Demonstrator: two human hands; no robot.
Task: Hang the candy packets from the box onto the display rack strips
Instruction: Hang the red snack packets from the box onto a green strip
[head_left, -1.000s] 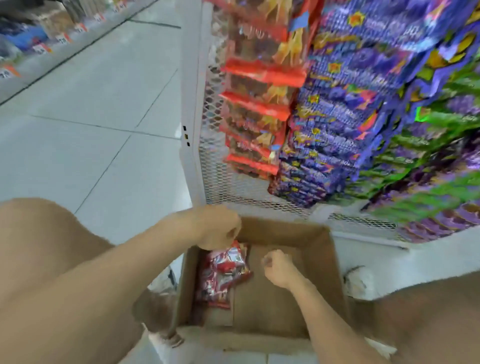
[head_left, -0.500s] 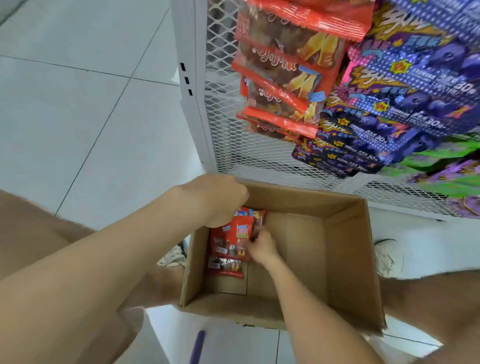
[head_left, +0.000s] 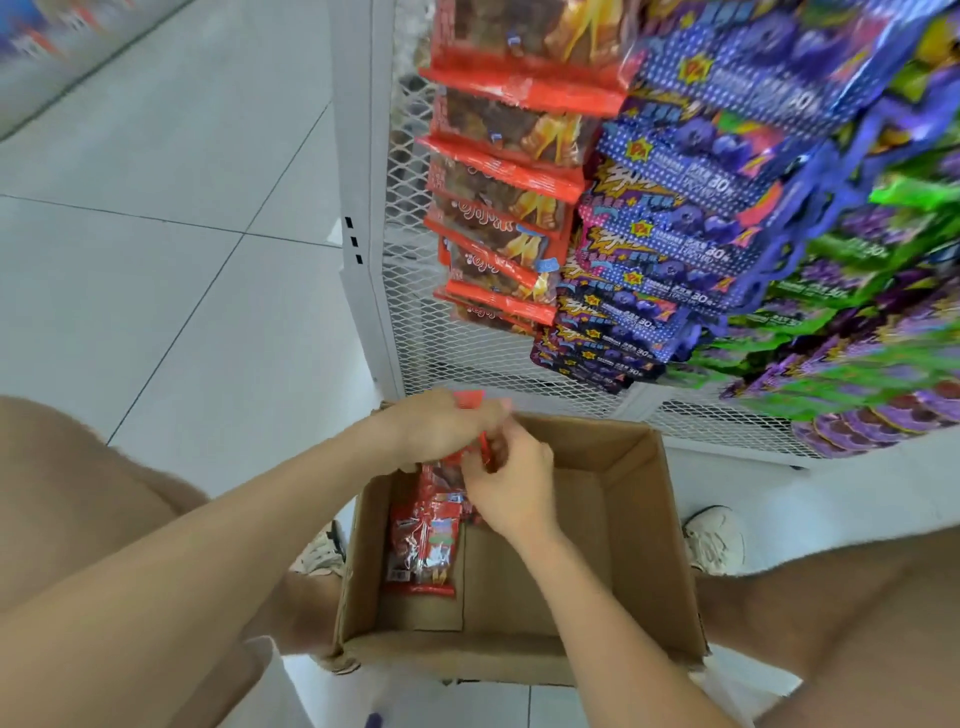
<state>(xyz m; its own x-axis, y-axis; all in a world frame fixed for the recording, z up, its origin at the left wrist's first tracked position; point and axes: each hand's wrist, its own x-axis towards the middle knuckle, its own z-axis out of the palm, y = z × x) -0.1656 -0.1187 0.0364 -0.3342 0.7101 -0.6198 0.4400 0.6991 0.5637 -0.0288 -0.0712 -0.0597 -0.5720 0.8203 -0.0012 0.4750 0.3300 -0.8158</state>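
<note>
An open cardboard box (head_left: 639, 525) stands on the floor between my legs. Red candy packets (head_left: 426, 545) lie stacked along its left inner wall. My left hand (head_left: 441, 428) and my right hand (head_left: 511, 486) meet above the box's far left corner, both pinching a red candy packet (head_left: 470, 402) whose red edge shows above and between my fingers. Most of that packet is hidden by my hands. Right above hangs the display rack's strip of red packets (head_left: 498, 218) against the white mesh panel (head_left: 415, 322).
Blue-purple packets (head_left: 675, 249) and green-purple packets (head_left: 857, 338) hang in columns to the right of the red strip. A white rack post (head_left: 358, 208) stands left of the mesh. Pale floor tiles (head_left: 156, 234) spread to the left. A white shoe (head_left: 714, 540) sits right of the box.
Both hands have risen from inside the box to its far left corner, lifting a red packet between them. The view has tilted up slightly toward the rack.
</note>
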